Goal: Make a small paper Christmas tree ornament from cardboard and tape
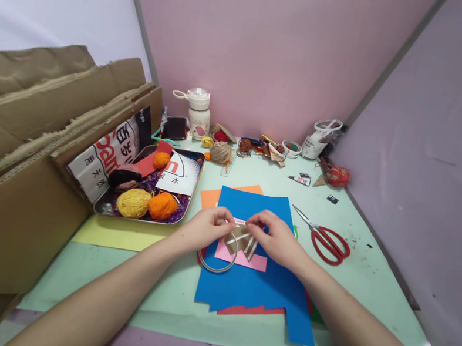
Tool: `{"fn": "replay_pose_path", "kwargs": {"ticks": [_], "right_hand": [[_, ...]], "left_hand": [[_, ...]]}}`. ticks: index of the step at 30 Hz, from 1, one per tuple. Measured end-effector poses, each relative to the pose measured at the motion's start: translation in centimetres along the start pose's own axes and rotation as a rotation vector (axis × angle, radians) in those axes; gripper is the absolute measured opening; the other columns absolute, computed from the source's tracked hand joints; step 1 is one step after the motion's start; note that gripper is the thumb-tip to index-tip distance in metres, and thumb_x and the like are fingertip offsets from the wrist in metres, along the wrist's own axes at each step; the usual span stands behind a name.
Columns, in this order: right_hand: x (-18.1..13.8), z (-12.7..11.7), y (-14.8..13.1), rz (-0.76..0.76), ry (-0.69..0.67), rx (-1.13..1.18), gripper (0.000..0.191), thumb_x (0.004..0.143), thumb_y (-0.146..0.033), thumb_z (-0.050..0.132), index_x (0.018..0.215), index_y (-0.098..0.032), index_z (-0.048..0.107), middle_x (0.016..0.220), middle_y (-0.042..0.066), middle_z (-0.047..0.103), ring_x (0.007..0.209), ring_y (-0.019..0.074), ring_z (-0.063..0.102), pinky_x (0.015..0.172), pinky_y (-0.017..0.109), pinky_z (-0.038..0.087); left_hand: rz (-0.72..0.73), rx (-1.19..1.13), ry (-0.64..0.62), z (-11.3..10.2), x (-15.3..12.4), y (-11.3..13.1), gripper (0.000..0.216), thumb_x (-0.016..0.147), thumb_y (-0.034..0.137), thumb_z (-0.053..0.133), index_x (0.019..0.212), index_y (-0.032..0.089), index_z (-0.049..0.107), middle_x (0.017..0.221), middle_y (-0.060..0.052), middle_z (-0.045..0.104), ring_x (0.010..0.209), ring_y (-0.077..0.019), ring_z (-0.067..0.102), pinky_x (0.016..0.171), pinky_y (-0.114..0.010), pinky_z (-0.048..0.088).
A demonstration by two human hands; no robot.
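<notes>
My left hand (pixel 203 229) and my right hand (pixel 276 239) meet over a blue paper sheet (pixel 251 287). Both pinch a small brown cardboard piece (pixel 241 237) wrapped with white strips. Beneath it lies a pink paper (pixel 243 257). A thin ring (pixel 219 260) lies by my left hand, partly under it. Fingers of both hands are closed on the piece.
Red scissors (pixel 328 241) lie to the right. A metal tray (pixel 116 213) at left holds yellow and orange yarn balls (pixel 133 202). Cardboard boxes (pixel 12 170) stand at far left. A white bottle (pixel 199 111), twine ball (pixel 220 151) and jars line the back wall.
</notes>
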State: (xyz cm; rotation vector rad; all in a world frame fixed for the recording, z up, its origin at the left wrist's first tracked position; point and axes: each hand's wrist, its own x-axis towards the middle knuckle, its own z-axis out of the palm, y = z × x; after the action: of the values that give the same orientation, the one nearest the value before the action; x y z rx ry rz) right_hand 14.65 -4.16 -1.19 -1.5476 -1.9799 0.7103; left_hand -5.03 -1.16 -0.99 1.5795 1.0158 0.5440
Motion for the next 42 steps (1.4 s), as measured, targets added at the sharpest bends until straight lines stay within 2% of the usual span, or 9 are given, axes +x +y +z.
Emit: {"fn": "replay_pose_path", "kwargs": {"ticks": [3, 9, 14, 17, 20, 26, 33, 42], "right_hand": [[0.3, 0.4, -0.1, 0.072, -0.042, 0.068, 0.024, 0.084, -0.033, 0.046, 0.075, -0.019, 0.064, 0.076, 0.002, 0.062, 0.074, 0.0148, 0.055, 0.065, 0.025, 0.04], [0.6, 1.4, 0.0, 0.115, -0.097, 0.176, 0.019, 0.08, -0.032, 0.05, 0.075, -0.017, 0.061, 0.067, 0.0, 0.062, 0.06, 0.0115, 0.053, 0.052, 0.021, 0.035], [1.2, -0.3, 0.1, 0.071, -0.094, 0.079, 0.014, 0.079, -0.025, 0.047, 0.072, -0.017, 0.057, 0.068, -0.001, 0.06, 0.063, 0.0106, 0.051, 0.055, 0.02, 0.034], [1.7, -1.1, 0.5, 0.06, -0.117, 0.044, 0.014, 0.078, -0.024, 0.046, 0.07, -0.017, 0.056, 0.066, -0.002, 0.059, 0.062, 0.0104, 0.049, 0.055, 0.02, 0.034], [2.0, -1.1, 1.0, 0.063, -0.131, -0.008, 0.014, 0.077, -0.023, 0.046, 0.07, -0.017, 0.056, 0.064, -0.001, 0.058, 0.059, 0.0107, 0.048, 0.053, 0.021, 0.032], [2.2, -0.2, 2.1, 0.068, -0.132, -0.117, 0.012, 0.076, -0.019, 0.048, 0.069, -0.016, 0.058, 0.069, 0.002, 0.06, 0.063, 0.0122, 0.05, 0.056, 0.022, 0.03], [2.3, 0.3, 2.8, 0.066, -0.119, -0.176, 0.011, 0.075, -0.018, 0.049, 0.069, -0.017, 0.058, 0.073, 0.003, 0.061, 0.066, 0.0131, 0.051, 0.058, 0.023, 0.03], [2.4, 0.2, 2.7, 0.069, -0.13, -0.208, 0.008, 0.072, -0.018, 0.052, 0.068, -0.017, 0.059, 0.072, 0.003, 0.062, 0.066, 0.0131, 0.051, 0.057, 0.022, 0.03]], "left_hand": [[0.023, 0.011, -0.01, 0.5, 0.1, -0.4, 0.017, 0.078, 0.034, 0.057, 0.081, 0.017, 0.055, 0.055, 0.004, 0.054, 0.051, -0.0097, 0.049, 0.048, -0.018, 0.033], [0.019, -0.004, -0.061, 0.8, 0.0, -0.4, 0.023, 0.079, 0.04, 0.056, 0.084, 0.017, 0.053, 0.063, 0.0, 0.061, 0.059, -0.012, 0.056, 0.053, -0.02, 0.038], [-0.115, 0.16, -0.083, -0.4, -0.1, 1.1, 0.035, 0.08, 0.051, 0.05, 0.093, 0.019, 0.055, 0.062, 0.002, 0.061, 0.045, -0.008, 0.042, 0.043, -0.019, 0.029], [-0.227, 0.271, -0.08, -1.1, 0.3, 2.6, 0.039, 0.078, 0.055, 0.049, 0.085, 0.018, 0.057, 0.062, 0.001, 0.061, 0.044, -0.0076, 0.039, 0.039, -0.019, 0.025], [-0.327, 0.336, -0.129, -1.4, 1.2, 3.8, 0.037, 0.075, 0.054, 0.052, 0.073, 0.018, 0.057, 0.063, 0.001, 0.059, 0.042, -0.0069, 0.036, 0.038, -0.021, 0.025], [-0.474, 0.485, -0.243, -1.2, 3.4, 4.3, 0.033, 0.073, 0.048, 0.056, 0.062, 0.018, 0.057, 0.055, 0.002, 0.055, 0.035, -0.006, 0.028, 0.038, -0.024, 0.02], [-0.487, 0.553, -0.271, -0.6, 4.0, 3.8, 0.032, 0.07, 0.048, 0.06, 0.063, 0.017, 0.06, 0.061, 0.0, 0.063, 0.035, -0.0067, 0.032, 0.037, -0.025, 0.023], [-0.509, 0.582, -0.291, -0.5, 4.9, 3.1, 0.028, 0.066, 0.044, 0.061, 0.06, 0.017, 0.059, 0.057, -0.002, 0.064, 0.033, -0.0061, 0.03, 0.035, -0.024, 0.022]]}}
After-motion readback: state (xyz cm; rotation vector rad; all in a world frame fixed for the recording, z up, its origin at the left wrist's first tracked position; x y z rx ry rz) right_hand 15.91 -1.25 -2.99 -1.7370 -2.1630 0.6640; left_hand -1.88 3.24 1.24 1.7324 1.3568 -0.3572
